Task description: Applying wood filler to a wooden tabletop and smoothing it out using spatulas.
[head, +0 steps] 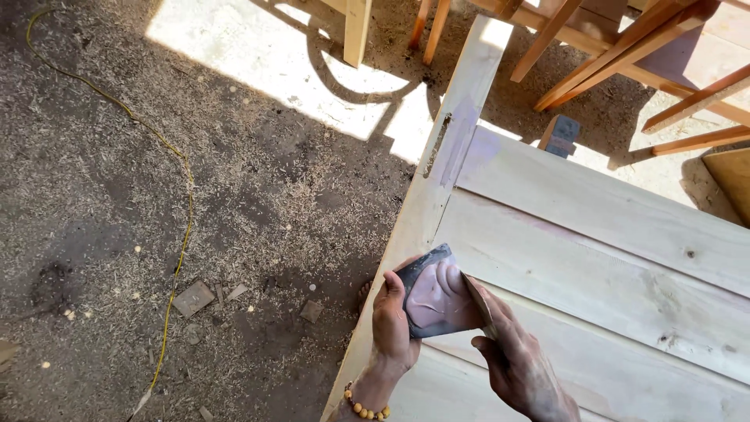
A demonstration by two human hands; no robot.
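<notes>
A floor (195, 195) thick with sawdust and wood shavings fills the left half of the view, part in shade, part in a bright patch of sun. Over it, from the right, lies a large pale wooden panel (594, 258) made of wide boards set into a frame rail that runs up toward the top middle. Beyond its far edge stand reddish wooden frames (617, 55) with slanting legs and rails. A thin yellow cord (183, 234) snakes down the floor on the left, and small wood offcuts (193, 298) lie near its lower stretch.

Near the panel's left rail, low in the view, the left hand (393, 328) grips a dark flat plate (436, 293) smeared with pale purplish filler, fingers curled round its near edge. A beaded bracelet (366, 408) sits on that wrist. The right hand (519, 363) is closed on a thin putty blade (476, 301), whose edge rests against the plate's right side.
</notes>
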